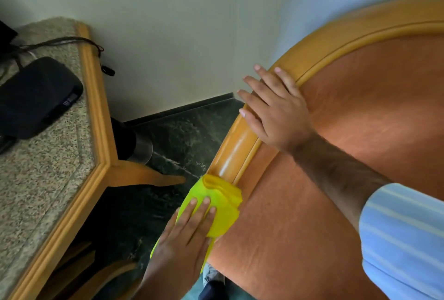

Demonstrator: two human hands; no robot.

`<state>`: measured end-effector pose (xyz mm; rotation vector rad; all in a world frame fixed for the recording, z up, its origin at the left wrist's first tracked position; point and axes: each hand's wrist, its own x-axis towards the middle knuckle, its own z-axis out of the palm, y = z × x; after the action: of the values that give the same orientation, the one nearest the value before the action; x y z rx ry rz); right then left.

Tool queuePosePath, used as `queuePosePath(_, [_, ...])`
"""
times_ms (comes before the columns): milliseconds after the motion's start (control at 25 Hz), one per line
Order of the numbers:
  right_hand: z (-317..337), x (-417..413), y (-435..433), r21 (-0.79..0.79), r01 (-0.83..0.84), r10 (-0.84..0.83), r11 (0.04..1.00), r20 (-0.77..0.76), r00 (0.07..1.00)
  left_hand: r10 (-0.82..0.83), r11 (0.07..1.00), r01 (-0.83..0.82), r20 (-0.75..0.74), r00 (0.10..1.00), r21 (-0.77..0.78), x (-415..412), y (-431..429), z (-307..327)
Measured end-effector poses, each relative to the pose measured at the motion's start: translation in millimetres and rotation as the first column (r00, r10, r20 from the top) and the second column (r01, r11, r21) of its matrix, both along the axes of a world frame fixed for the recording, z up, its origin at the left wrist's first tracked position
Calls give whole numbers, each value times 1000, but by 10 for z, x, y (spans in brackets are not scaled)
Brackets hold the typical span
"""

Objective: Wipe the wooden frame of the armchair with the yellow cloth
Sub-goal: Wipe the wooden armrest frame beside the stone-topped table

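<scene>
The armchair's curved wooden frame (236, 148) runs from lower centre up to the top right, edging orange upholstery (360, 97). A folded yellow cloth (221, 201) lies draped over the frame's lower stretch. My left hand (189, 232) presses flat on the cloth, fingers together and extended, covering its lower part. My right hand (274, 109) rests spread on the frame higher up, fingers reaching over the outer edge, with nothing in it.
A stone-topped table with a wooden rim (96, 117) stands close on the left, holding a black device (36, 97) and a cable (72, 41). Dark green marbled floor (182, 138) and a pale wall (180, 23) lie between table and chair. A metal-based black object (137, 146) stands under the table.
</scene>
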<state>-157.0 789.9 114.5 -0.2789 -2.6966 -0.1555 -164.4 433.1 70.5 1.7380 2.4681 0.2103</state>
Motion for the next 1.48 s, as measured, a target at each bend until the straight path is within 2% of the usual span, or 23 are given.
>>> queuePosePath(120, [-28, -6, 2, -28, -13, 12, 1000, -15, 1000, 23, 999, -23, -8, 1000, -40, -49, 119, -15])
queuePosePath(320, [-106, -34, -42, 0, 12, -11, 1000, -79, 997, 80, 997, -79, -43, 996, 24, -129, 762, 55])
queuePosePath(400, [-129, -30, -35, 16, 8, -7, 1000, -81, 997, 75, 997, -75, -71, 995, 6, -109, 613, 38])
queuePosePath(600, [-62, -35, -21, 17, 0, 1, 1000, -17, 1000, -73, 995, 66, -90, 993, -77, 7, -108, 88])
queuePosePath(840, [-112, -52, -30, 9, -2, 3, 1000, -81, 997, 4, 999, -7, -78, 997, -35, -141, 761, 129])
queuePosePath(920, [-127, -51, -14, 23, -19, 21, 1000, -83, 996, 14, 1000, -13, -48, 999, 20, -103, 662, 83])
queuePosePath(1120, [-76, -32, -23, -2, -18, 18, 1000, -58, 998, 8, 999, -8, 5, 1000, -32, 0, 65, 119])
queuePosePath(1280, [-121, -30, -16, -12, 0, -1, 1000, -100, 995, 46, 998, -49, -86, 995, -42, -97, 571, 168])
queuePosePath(1400, [-173, -59, -6, 17, -24, 26, 1000, -107, 994, 89, 996, -90, -50, 995, 0, -131, 771, 150])
queuePosePath(1480, [-177, -45, 21, 25, -22, 24, 999, -104, 994, 59, 998, -60, -20, 998, -26, -86, 557, 124])
